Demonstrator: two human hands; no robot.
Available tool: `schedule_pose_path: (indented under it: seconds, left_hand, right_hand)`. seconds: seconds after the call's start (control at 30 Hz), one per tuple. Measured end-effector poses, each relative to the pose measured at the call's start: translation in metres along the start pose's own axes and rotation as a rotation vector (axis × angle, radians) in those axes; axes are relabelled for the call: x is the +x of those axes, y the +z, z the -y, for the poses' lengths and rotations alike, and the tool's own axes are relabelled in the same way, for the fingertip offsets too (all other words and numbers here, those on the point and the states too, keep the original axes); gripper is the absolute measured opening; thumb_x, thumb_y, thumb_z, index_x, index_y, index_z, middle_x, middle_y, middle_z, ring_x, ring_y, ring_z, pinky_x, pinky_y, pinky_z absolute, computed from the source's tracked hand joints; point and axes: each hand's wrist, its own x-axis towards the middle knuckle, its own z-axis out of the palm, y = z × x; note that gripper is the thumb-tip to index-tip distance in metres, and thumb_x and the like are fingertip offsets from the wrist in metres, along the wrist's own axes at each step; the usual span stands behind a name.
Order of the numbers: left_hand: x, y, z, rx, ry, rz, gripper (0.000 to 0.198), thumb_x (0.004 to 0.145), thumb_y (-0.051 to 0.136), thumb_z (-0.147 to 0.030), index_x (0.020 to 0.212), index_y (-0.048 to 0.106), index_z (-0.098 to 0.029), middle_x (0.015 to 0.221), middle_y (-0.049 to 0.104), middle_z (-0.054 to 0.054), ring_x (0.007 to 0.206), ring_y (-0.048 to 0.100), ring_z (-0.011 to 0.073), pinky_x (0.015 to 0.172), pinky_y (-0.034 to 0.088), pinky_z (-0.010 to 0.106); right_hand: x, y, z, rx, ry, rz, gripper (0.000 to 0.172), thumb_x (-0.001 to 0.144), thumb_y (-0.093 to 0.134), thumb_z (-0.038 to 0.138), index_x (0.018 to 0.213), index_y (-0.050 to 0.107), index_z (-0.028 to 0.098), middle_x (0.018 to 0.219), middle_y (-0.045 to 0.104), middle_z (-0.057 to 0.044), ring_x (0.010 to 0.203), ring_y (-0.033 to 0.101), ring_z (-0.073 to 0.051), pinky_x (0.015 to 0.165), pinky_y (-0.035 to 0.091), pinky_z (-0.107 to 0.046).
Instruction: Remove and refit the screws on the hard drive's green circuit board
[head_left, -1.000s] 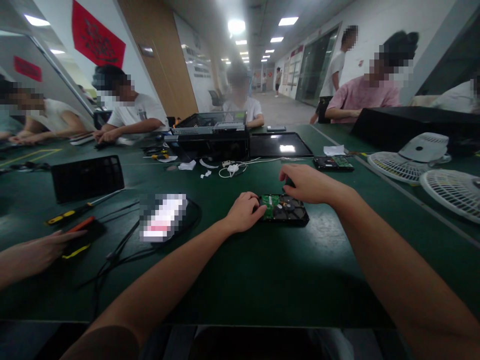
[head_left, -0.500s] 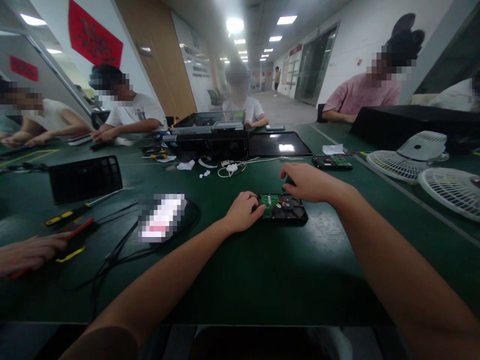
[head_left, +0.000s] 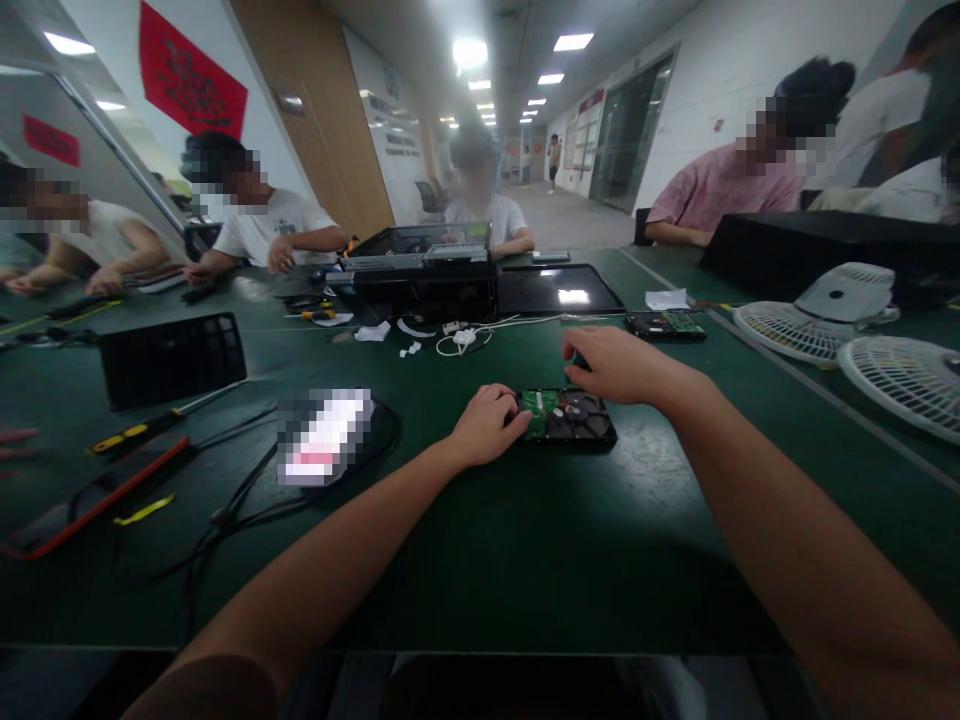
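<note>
A hard drive [head_left: 574,418] lies circuit board up on the green table [head_left: 480,560], straight ahead of me. My left hand [head_left: 487,425] is curled around its left edge, fingers on the green board. My right hand [head_left: 619,365] hovers over the drive's far right corner with bent fingers. Something small and dark sits under its thumb, too hidden to name. Both of my forearms reach in from the bottom of the view.
Behind the drive are a white cable [head_left: 465,340], an open computer case [head_left: 427,275], a flat black panel [head_left: 559,288] and another drive [head_left: 666,323]. White fan grilles [head_left: 900,385] lie right. Left are a black grille [head_left: 174,358], a screwdriver [head_left: 150,428], a red-edged phone [head_left: 97,495] and cables [head_left: 240,500]. Several people sit around.
A co-worker's hand at the left has pulled away, leaving the red-edged phone on the table. My own hands have stayed on the hard drive, almost still.
</note>
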Motion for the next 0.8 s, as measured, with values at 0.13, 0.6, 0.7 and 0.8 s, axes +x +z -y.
schedule_pose_path:
  seconds: [0.13, 0.6, 0.7, 0.8]
  left_hand:
    - [0.000, -0.001, 0.000, -0.002, -0.003, 0.005, 0.034, 0.104, 0.054, -0.048, 0.085, 0.061, -0.021, 0.123, 0.064, 0.011, 0.120, 0.056, 0.0295, 0.106, 0.049, 0.049]
    - [0.001, 0.001, 0.001, 0.002, -0.018, 0.025, 0.040, 0.106, 0.050, -0.051, 0.086, 0.064, -0.020, 0.126, 0.064, 0.011, 0.122, 0.056, 0.0287, 0.110, 0.047, 0.048]
    - [0.000, -0.001, 0.000, -0.011, -0.023, 0.024, 0.042, 0.105, 0.049, -0.054, 0.085, 0.064, -0.020, 0.126, 0.064, 0.011, 0.122, 0.056, 0.0291, 0.109, 0.048, 0.049]
    - [0.000, -0.002, 0.000, -0.040, -0.023, 0.014, 0.045, 0.105, 0.048, -0.056, 0.085, 0.064, -0.019, 0.126, 0.064, 0.011, 0.121, 0.056, 0.0292, 0.107, 0.048, 0.048]
  right_hand:
    - [0.000, 0.000, -0.001, -0.014, 0.020, 0.009, 0.018, 0.090, 0.061, 0.029, 0.102, 0.067, 0.017, 0.098, 0.074, -0.014, 0.087, 0.067, -0.027, 0.074, 0.046, -0.038]
    - [-0.002, -0.009, -0.004, 0.011, 0.003, -0.040, 0.013, 0.087, 0.061, 0.031, 0.089, 0.068, 0.021, 0.088, 0.073, -0.011, 0.080, 0.066, -0.027, 0.072, 0.046, -0.040]
    - [-0.005, -0.015, -0.007, -0.007, 0.029, -0.082, 0.017, 0.088, 0.062, 0.037, 0.091, 0.068, 0.021, 0.090, 0.074, -0.010, 0.083, 0.068, -0.029, 0.073, 0.046, -0.041]
    - [-0.007, -0.020, -0.018, -0.035, 0.079, -0.105, 0.023, 0.086, 0.065, 0.044, 0.090, 0.070, 0.022, 0.091, 0.074, -0.010, 0.086, 0.069, -0.030, 0.074, 0.047, -0.041]
